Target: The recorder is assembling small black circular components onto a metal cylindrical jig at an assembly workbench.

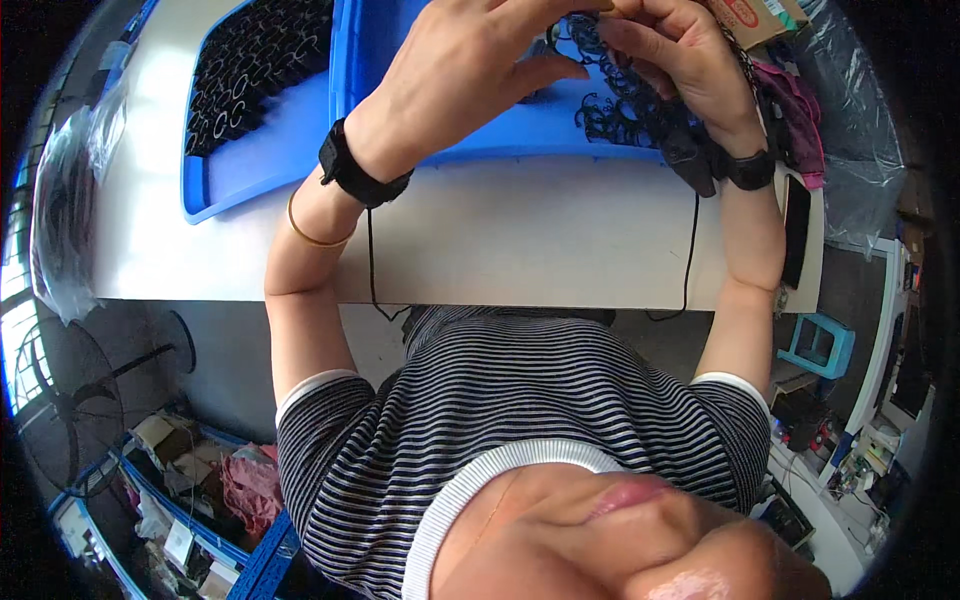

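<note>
My left hand (pixel 465 70) reaches over the blue tray at the top edge. Its thumb and forefinger are spread apart, and a dark curved piece shows in the gap behind them. Close by on the right, my right hand (pixel 675 50) has its thumb and fingers drawn together; what they hold is too small and cut off to make out. Below the hands, several black ring-shaped pieces (pixel 610 120) lie in a loose pile on the blue tray (pixel 480 148). Both wrists wear black bands, the left band (pixel 362 172) above a thin gold bangle.
Rows of black rings (pixel 255 70) fill part of a second blue tray (pixel 200 205) at left. A cardboard box (pixel 750 20), pink cloth and clear plastic (pixel 860 130) crowd the right side. A dark flat object (pixel 795 230) lies near the table's right edge. Thin black cables hang over the front edge.
</note>
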### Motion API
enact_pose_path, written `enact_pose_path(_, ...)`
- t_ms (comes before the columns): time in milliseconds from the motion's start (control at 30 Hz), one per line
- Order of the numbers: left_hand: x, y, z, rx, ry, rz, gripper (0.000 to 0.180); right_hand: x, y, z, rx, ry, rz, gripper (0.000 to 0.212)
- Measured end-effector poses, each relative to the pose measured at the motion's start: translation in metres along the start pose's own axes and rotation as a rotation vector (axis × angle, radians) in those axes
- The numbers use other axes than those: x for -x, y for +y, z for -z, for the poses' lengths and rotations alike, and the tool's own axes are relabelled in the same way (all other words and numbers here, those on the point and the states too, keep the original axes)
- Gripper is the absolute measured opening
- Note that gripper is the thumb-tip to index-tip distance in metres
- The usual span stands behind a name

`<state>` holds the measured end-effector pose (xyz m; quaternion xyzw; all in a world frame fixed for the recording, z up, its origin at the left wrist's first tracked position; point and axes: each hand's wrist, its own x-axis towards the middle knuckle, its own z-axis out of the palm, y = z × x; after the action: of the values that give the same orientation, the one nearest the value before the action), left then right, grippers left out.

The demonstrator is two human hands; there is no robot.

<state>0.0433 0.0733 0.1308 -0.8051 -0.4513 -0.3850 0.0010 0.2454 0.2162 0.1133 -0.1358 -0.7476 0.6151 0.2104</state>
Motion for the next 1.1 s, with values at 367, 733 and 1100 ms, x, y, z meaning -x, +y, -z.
enact_pose_path(367, 0.006, -0.026, 0.001, 0.093, 0.035, 0.061, 0.044, 0.002, -0.013, 0.002, 0.057, 0.129, -0.009, 0.017)
enact_pose_path(733, 0.001, -0.018, 0.005, 0.013, -0.053, 0.116, 0.042, 0.001, -0.003, 0.009, 0.044, 0.095, 0.058, 0.017)
enact_pose_path(1100, 0.002, -0.018, 0.005, 0.056, -0.100, 0.211, 0.043, 0.001, -0.003, 0.009, 0.041, 0.064, 0.029, 0.016)
